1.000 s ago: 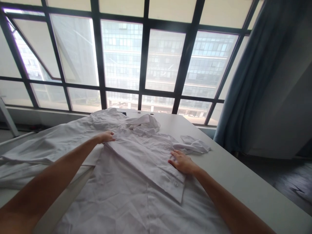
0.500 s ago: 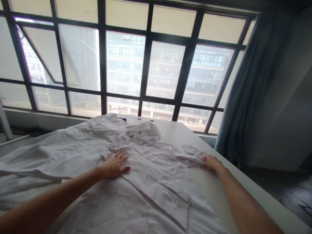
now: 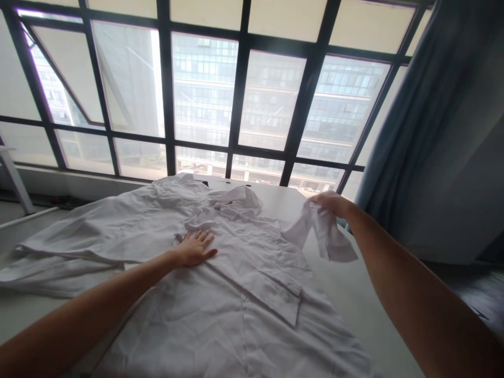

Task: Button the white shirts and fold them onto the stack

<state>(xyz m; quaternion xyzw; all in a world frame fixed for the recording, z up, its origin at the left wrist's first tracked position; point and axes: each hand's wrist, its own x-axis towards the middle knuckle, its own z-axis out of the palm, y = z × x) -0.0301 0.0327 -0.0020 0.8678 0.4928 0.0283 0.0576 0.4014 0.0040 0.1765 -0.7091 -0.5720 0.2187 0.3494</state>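
shirt, white (image 3: pixel 244 325), is lying across the lower middle of the frame, spreading over a white table (image 3: pixel 338 286). a long folded strip (image 3: pixel 252 278) is slanting over it, ending in a cuff-like corner right of center. crumpled cloth (image 3: pixel 236 202) is bunching up at the center of the frame, above that strip.

left hand (image 3: pixel 196 248) is pressing flat on the shirt, left of center, its fingers spreading and gripping nothing. right hand (image 3: pixel 331 202), right of center, is holding up a loose white cloth end (image 3: pixel 331 241); fingers are closing over its top, folds are hanging below, clear of the tabletop. fingertips are partly blurring.

more white cloth (image 3: pixel 110 220) is stretching toward the left edge; where it is separating from the shirt, cannot tell. dark-framed windows (image 3: pixel 293 142) are filling the upper frame, one pane (image 3: pixel 63 68) tilting at upper left. blue-grey curtain (image 3: pixel 417 131) is hanging at upper right.
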